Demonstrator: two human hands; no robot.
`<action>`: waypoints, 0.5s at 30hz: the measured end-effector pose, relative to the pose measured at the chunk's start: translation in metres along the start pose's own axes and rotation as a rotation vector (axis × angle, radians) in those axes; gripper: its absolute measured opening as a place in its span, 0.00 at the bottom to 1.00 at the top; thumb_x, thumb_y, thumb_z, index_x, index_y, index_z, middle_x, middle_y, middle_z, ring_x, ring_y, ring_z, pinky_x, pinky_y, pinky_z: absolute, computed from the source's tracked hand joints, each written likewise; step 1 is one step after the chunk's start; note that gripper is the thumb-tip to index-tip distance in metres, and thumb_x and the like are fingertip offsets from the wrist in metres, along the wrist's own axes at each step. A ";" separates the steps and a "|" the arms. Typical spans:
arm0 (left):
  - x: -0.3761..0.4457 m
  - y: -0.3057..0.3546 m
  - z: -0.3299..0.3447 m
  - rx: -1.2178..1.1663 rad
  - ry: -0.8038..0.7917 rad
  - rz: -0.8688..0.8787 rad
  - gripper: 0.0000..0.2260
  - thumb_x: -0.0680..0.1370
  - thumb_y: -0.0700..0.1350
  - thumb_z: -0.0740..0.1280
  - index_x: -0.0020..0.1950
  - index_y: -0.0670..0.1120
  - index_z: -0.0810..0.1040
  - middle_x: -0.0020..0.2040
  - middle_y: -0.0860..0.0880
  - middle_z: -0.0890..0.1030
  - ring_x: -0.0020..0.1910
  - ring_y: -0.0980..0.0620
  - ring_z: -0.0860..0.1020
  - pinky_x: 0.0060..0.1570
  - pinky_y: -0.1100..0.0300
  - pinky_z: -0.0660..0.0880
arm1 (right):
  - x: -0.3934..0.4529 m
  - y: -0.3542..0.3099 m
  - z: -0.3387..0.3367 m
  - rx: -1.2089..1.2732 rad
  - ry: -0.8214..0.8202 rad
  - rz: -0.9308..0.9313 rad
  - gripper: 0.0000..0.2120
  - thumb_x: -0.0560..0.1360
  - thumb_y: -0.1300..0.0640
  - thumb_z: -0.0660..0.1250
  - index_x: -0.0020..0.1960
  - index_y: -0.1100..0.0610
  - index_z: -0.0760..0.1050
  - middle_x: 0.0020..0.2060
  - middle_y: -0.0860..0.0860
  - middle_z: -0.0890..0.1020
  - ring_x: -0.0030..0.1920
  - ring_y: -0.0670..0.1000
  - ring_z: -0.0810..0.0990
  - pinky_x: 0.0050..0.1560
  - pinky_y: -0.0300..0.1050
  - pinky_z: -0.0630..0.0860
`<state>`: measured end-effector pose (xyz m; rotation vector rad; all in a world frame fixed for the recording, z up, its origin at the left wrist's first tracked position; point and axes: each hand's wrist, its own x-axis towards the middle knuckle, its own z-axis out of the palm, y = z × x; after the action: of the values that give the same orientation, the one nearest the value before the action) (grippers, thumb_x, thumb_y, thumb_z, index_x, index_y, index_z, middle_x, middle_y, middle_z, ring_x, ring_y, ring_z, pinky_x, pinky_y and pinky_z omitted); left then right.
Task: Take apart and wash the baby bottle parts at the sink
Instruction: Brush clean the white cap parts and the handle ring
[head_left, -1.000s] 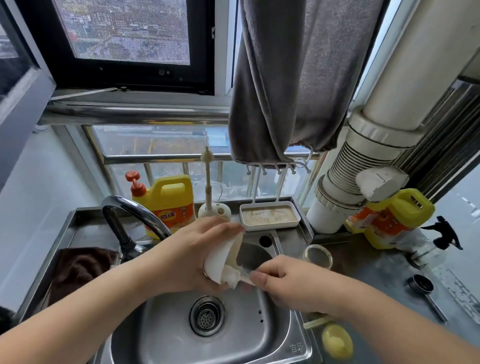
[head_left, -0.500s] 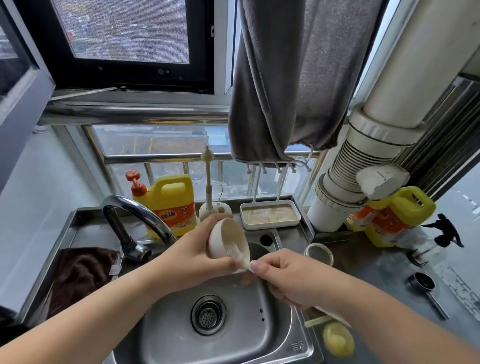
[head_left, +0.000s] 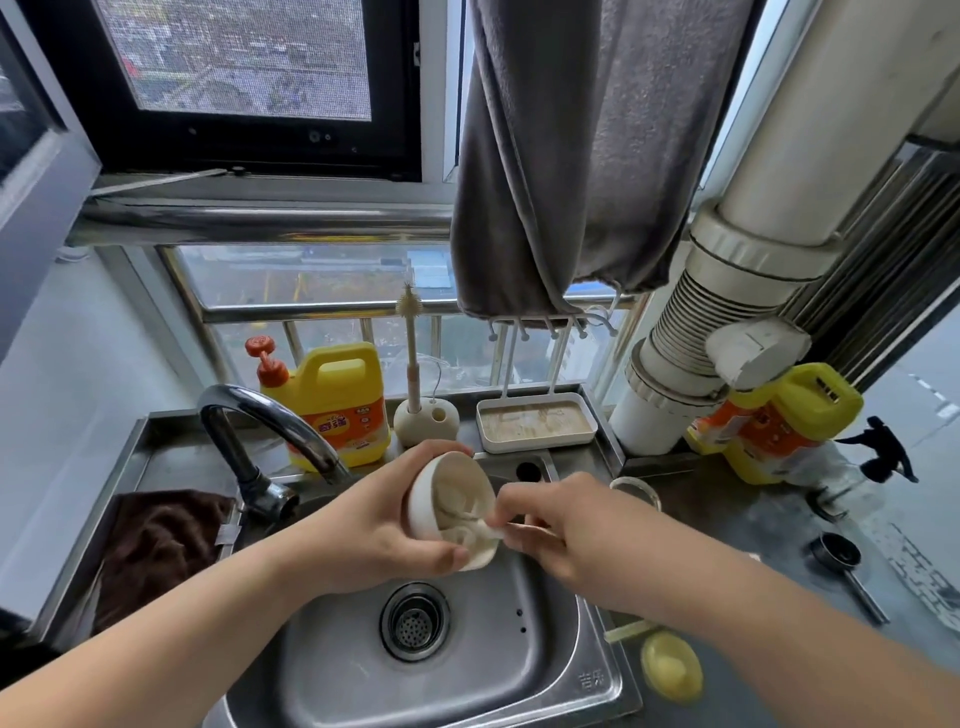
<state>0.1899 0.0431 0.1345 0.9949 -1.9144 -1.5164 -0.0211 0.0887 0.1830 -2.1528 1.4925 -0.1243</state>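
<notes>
**Both hands on the bottle collar above the sink**

Fingers (head_left: 436, 452) of the left hand (head_left: 363, 525) curl round a white bottle collar (head_left: 449, 512), thumb against its near rim, holding it tilted with the open underside turned toward the right hand (head_left: 582, 535). That hand's fingertips pinch a pale, translucent silicone piece (head_left: 485, 530) at the collar's lower rim, touching the collar's inside edge; whether this is the teat or a seal cannot be told. Both hands hang above the steel sink (head_left: 545, 670), over the basin and just behind the drain strainer (head_left: 414, 621).

A curved chrome faucet (head_left: 260, 431) stands at the sink's left rear, its spout ending just left of the left hand. Behind it sits a yellow detergent jug (head_left: 337, 405) with an orange pump. Beside the jug, a bottle brush (head_left: 412, 358) stands upright in a rounded holder (head_left: 426, 423). Right of that is a white drying tray (head_left: 535, 423) with a hooked rack rising from it. A brown cloth (head_left: 156, 545) lies on the left drainboard.

On the surface (head_left: 753, 525) to the right, a clear ring (head_left: 636, 491) lies just behind the right hand, a yellow dome-shaped cap (head_left: 670, 667) rests near the sink's front corner, a dark measuring scoop (head_left: 841, 564) lies further right, and a second yellow jug (head_left: 779, 426) stands against the white pipe (head_left: 779, 171). A grey towel (head_left: 582, 156) hangs above.
</notes>
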 end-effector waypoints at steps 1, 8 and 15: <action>0.000 -0.002 0.002 0.001 -0.002 -0.005 0.34 0.62 0.51 0.76 0.65 0.52 0.69 0.55 0.49 0.79 0.54 0.50 0.80 0.53 0.54 0.78 | -0.001 0.000 -0.004 -0.063 -0.012 -0.014 0.05 0.79 0.54 0.61 0.52 0.43 0.72 0.34 0.38 0.75 0.33 0.41 0.72 0.31 0.31 0.65; 0.004 -0.019 0.015 0.023 0.077 -0.118 0.33 0.62 0.49 0.80 0.63 0.58 0.70 0.53 0.52 0.80 0.49 0.55 0.80 0.49 0.61 0.79 | -0.004 0.017 0.008 -0.236 0.068 0.023 0.07 0.79 0.51 0.58 0.57 0.45 0.68 0.47 0.46 0.80 0.46 0.52 0.77 0.39 0.45 0.69; 0.019 -0.071 0.045 -0.045 0.168 -0.286 0.38 0.52 0.59 0.79 0.59 0.63 0.70 0.56 0.52 0.78 0.51 0.53 0.80 0.52 0.57 0.79 | -0.034 0.060 0.030 -0.099 0.138 0.282 0.07 0.79 0.46 0.59 0.56 0.43 0.71 0.36 0.45 0.75 0.33 0.45 0.73 0.32 0.39 0.67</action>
<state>0.1606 0.0471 0.0533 1.3760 -1.6689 -1.5644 -0.0748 0.1139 0.1371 -2.0179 1.9011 -0.1033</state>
